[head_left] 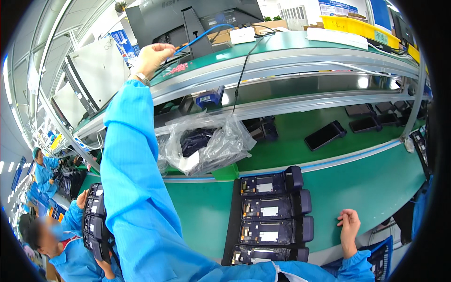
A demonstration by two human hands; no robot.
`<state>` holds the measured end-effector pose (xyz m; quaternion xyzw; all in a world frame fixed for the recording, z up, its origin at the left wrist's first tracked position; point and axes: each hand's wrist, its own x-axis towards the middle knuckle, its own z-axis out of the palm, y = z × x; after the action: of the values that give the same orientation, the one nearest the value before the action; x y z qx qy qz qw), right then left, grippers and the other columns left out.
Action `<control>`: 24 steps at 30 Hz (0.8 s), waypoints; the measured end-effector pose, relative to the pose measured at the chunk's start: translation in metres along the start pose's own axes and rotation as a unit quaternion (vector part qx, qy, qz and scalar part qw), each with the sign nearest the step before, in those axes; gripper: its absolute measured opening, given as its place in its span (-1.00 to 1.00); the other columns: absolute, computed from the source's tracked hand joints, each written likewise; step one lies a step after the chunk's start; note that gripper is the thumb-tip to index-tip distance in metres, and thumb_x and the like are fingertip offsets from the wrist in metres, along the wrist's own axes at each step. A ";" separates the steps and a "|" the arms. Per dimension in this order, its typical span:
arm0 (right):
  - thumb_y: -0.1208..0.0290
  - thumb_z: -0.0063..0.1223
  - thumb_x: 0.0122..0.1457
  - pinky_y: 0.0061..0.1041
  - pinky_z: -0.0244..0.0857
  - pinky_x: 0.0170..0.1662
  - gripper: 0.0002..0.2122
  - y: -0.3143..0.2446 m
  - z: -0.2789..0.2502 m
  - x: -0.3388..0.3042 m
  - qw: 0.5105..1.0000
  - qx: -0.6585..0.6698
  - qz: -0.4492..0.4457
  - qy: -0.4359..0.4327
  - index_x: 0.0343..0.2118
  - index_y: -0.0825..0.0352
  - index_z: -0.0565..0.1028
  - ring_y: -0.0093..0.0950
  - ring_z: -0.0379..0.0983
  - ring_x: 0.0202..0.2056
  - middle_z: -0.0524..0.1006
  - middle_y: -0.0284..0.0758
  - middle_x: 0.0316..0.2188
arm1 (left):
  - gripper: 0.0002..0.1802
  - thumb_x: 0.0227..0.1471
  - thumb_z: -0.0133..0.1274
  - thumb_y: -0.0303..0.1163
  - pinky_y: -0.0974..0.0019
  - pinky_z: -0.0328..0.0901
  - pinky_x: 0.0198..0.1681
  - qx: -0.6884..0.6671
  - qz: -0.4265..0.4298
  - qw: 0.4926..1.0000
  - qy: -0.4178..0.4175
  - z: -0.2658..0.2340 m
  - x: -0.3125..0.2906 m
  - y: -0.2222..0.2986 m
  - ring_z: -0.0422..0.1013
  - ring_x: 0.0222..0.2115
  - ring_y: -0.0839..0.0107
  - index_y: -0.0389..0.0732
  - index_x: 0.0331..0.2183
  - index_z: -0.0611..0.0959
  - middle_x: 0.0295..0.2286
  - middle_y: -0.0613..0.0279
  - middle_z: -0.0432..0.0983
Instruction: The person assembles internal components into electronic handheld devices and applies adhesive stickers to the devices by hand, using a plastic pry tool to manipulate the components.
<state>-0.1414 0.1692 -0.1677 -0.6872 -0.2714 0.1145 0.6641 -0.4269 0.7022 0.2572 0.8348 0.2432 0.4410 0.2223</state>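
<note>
My left hand (pixel 156 57) reaches up to the upper shelf, its fingers closed in a pinch. What they hold, if anything, is too small to make out. Close by lie small pink pieces (pixel 177 68) and a blue cable (pixel 199 38). Over the right part of the green bench (pixel 376 197), my right hand (pixel 348 226) hovers or rests with loosely bent fingers; no object shows in it. To its left, several dark handheld devices (pixel 270 210) lie in a row on a black strip-like holder (pixel 231 230), inner parts and pale labels showing. My left sleeve hides part of the bench.
A clear plastic bag (pixel 206 143) with dark parts sits at the shelf's front, beside a green block (pixel 226 172). Dark devices (pixel 324 135) lie on the lower shelf. A monitor (pixel 188 23) and yellow bin (pixel 359 29) stand above. At left, a co-worker (pixel 70 254) holds a rack of devices (pixel 95 221).
</note>
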 end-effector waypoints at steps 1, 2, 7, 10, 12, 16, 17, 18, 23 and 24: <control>0.62 -0.20 0.17 -0.75 0.23 -0.55 -0.91 -0.003 0.000 -0.001 1.000 0.011 -0.007 0.021 -0.33 0.42 0.39 -0.65 0.36 -0.47 0.41 -0.33 -0.44 | -0.75 -0.12 0.12 -0.42 0.53 0.28 -0.25 -0.036 0.004 0.999 0.001 -0.002 -0.002 0.004 0.41 -0.39 0.55 -0.33 -0.32 0.60 -0.43 0.26 0.53; 0.61 -0.19 0.17 -0.75 0.23 -0.54 -0.91 -0.008 -0.002 -0.004 0.999 0.021 -0.009 0.046 -0.31 0.42 0.39 -0.64 0.36 -0.46 0.42 -0.33 -0.43 | -0.71 -0.09 0.13 -0.40 0.53 0.29 -0.25 -0.054 0.012 0.998 -0.018 0.002 -0.003 0.015 0.41 -0.38 0.55 -0.34 -0.28 0.57 -0.40 0.25 0.52; 0.69 -0.12 0.09 -0.59 0.29 -0.22 -0.84 -0.122 0.014 0.011 0.972 -0.015 -0.230 -0.037 -0.25 0.42 0.41 -0.48 0.39 -0.25 0.43 -0.24 -0.27 | -0.74 -0.01 0.07 -0.40 0.39 0.30 -0.07 -0.220 0.072 0.964 -0.132 0.052 -0.036 0.101 0.43 -0.28 0.41 -0.35 -0.26 0.55 -0.34 0.19 0.50; 0.72 -0.01 -0.02 -0.56 0.29 -0.25 -0.71 -0.242 0.085 0.057 0.856 -0.056 -0.490 -0.157 -0.16 0.46 0.41 -0.41 0.40 -0.28 0.43 -0.16 -0.24 | -0.84 0.04 -0.02 -0.45 0.10 0.21 0.08 -0.361 0.037 0.917 -0.166 0.044 -0.080 0.068 0.42 -0.30 0.41 -0.32 -0.32 0.55 -0.38 0.19 0.48; 0.70 -0.06 0.05 -0.55 0.28 -0.15 -0.65 -0.284 0.124 0.058 0.842 0.010 -0.496 -0.214 -0.05 0.46 0.34 -0.45 0.36 -0.18 0.39 -0.17 -0.16 | -0.84 0.04 -0.04 -0.47 0.04 0.16 0.10 -0.412 0.040 0.885 -0.213 0.073 -0.124 0.079 0.40 -0.28 0.43 -0.32 -0.30 0.52 -0.34 0.19 0.47; 0.50 0.11 -0.01 -0.62 0.31 -0.28 -0.74 -0.295 0.165 0.059 0.832 -0.039 -0.527 -0.169 -0.19 0.27 0.52 -0.53 0.42 -0.28 0.48 -0.31 -0.27 | -0.74 0.00 0.06 -0.35 0.12 0.25 0.01 -0.528 -0.060 0.823 -0.202 0.154 -0.200 0.101 0.42 -0.28 0.39 -0.32 -0.27 0.53 -0.36 0.18 0.48; 0.47 0.12 -0.01 -0.62 0.30 -0.29 -0.78 -0.285 0.177 0.064 0.823 -0.028 -0.539 -0.175 -0.25 0.27 0.55 -0.53 0.43 -0.30 0.50 -0.32 -0.32 | -0.72 0.00 0.06 -0.33 0.11 0.24 0.02 -0.565 -0.079 0.798 -0.191 0.164 -0.218 0.100 0.41 -0.27 0.39 -0.31 -0.27 0.52 -0.35 0.19 0.48; 0.47 0.12 -0.03 -0.62 0.30 -0.28 -0.83 -0.276 0.180 0.069 0.797 -0.082 -0.577 -0.155 -0.32 0.29 0.57 -0.52 0.44 -0.32 0.51 -0.34 -0.37 | -0.73 0.00 0.06 -0.32 0.09 0.22 0.03 -0.604 -0.070 0.765 -0.209 0.175 -0.232 0.092 0.41 -0.25 0.39 -0.29 -0.27 0.51 -0.34 0.19 0.48; 0.48 0.03 -0.02 -0.56 0.35 -0.42 -0.89 -0.238 0.185 0.051 0.827 -0.095 -0.502 -0.236 -0.42 0.29 0.56 -0.45 0.49 -0.46 0.49 -0.31 -0.48 | -0.83 0.00 -0.03 -0.50 0.07 0.24 0.02 -0.686 -0.195 0.693 -0.103 0.208 -0.295 0.084 0.42 -0.28 0.40 -0.33 -0.29 0.50 -0.37 0.19 0.48; 0.51 0.03 -0.03 -0.58 0.36 -0.42 -0.89 -0.233 0.180 0.044 0.820 -0.125 -0.504 -0.240 -0.42 0.29 0.56 -0.46 0.49 -0.46 0.49 -0.32 -0.48 | -0.82 0.01 -0.04 -0.48 0.08 0.24 0.02 -0.718 -0.212 0.655 -0.101 0.217 -0.306 0.083 0.41 -0.27 0.40 -0.32 -0.28 0.49 -0.35 0.19 0.47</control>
<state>-0.2492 0.3385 0.0523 -0.4825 -0.7427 -0.1095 0.4512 -0.3770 0.4186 0.0022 0.3805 -0.0026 0.3321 0.8631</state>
